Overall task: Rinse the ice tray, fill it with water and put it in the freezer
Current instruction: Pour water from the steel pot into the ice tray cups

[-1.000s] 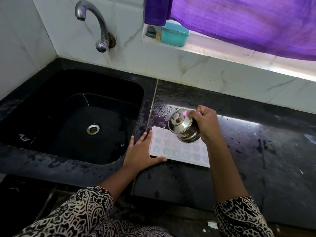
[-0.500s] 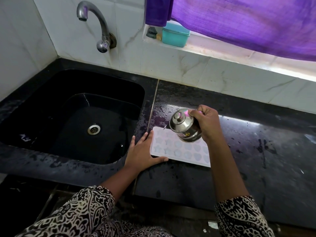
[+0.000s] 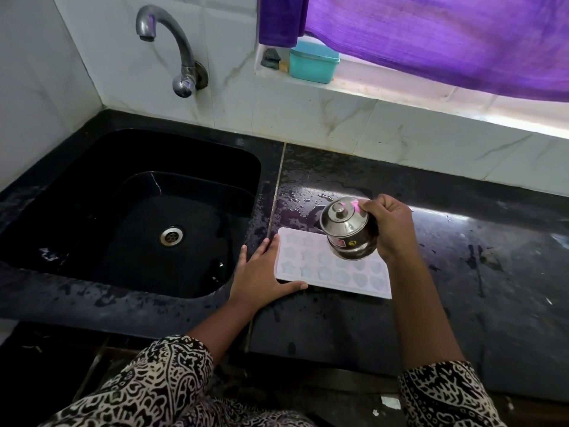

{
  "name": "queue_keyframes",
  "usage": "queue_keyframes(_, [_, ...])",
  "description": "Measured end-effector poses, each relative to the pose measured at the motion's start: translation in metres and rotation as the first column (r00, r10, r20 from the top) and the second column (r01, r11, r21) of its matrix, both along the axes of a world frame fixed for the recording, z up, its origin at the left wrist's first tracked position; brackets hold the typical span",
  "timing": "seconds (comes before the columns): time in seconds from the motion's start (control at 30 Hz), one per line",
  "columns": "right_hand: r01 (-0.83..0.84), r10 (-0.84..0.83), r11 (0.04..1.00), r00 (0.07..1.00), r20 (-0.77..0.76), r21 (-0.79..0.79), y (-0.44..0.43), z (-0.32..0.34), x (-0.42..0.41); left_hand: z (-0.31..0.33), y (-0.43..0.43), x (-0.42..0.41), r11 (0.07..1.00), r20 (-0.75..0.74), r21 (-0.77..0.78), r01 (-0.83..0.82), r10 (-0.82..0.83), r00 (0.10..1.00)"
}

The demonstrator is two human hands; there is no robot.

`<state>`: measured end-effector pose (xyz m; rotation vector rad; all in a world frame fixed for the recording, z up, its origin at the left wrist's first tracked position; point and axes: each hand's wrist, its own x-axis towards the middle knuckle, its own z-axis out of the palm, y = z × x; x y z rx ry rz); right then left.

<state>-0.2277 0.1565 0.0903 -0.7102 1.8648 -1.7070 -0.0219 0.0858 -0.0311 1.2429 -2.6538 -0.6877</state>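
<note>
- Black-and-white patterned sleeves [image 3: 147, 386] cover both forearms at the near edge of the view.
- The left hand [image 3: 261, 272] lies flat on the wet black stone counter [image 3: 462, 288]. Its fingers are straight along the left short edge of the tray and its thumb lies along the tray's near edge. It presses and does not grasp.
- The pale flat rectangular ice tray [image 3: 320, 272], with rows of star and shell moulds, lies on the counter just right of the sink.
- The right hand [image 3: 392, 226] curls its fingers round a small round shiny steel pot [image 3: 348, 231]. It holds the pot tilted on its side above the far right part of the tray. I cannot tell whether water is running out.
- The black rectangular sink [image 3: 123, 195] is to the left, with a round steel drain [image 3: 171, 236] in its floor.
- A curved grey metal tap [image 3: 172, 47] comes out of the white tiled wall [image 3: 308, 124] above the sink.
- A teal lidded plastic box [image 3: 314, 64] stands on the window ledge under a purple cloth curtain [image 3: 446, 35].
</note>
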Motion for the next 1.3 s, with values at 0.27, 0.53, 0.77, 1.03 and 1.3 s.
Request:
queue_keyframes(0.27, [0.045, -0.034, 0.995, 0.991, -0.133, 0.084, 0.013, -0.004, -0.003, 0.0, 0.001, 0.0, 1.0, -0.003, -0.001, 0.002, -0.002, 1.0])
queue_keyframes(0.53, [0.063, -0.042, 0.992, 0.983, -0.18, 0.112, 0.015, -0.002, 0.0, 0.0, 0.001, 0.0, 1.0, -0.003, -0.01, 0.004, -0.004, 1.0])
queue_keyframes(0.77, [0.064, -0.037, 0.989, 0.98, -0.195, 0.133, 0.018, 0.001, 0.001, -0.001, 0.001, 0.0, 1.0, -0.01, -0.015, 0.004, -0.004, 1.0])
queue_keyframes(1.03, [0.062, -0.034, 0.988, 0.98, -0.194, 0.142, 0.019, 0.004, -0.001, -0.001, 0.001, 0.0, 1.0, -0.001, -0.018, 0.004, -0.004, 1.0])
queue_keyframes(1.3, [0.037, -0.009, 0.989, 0.981, -0.191, 0.145, 0.019, 0.003, 0.0, 0.0, 0.002, 0.0, 1.0, -0.001, -0.017, 0.006, -0.006, 1.0])
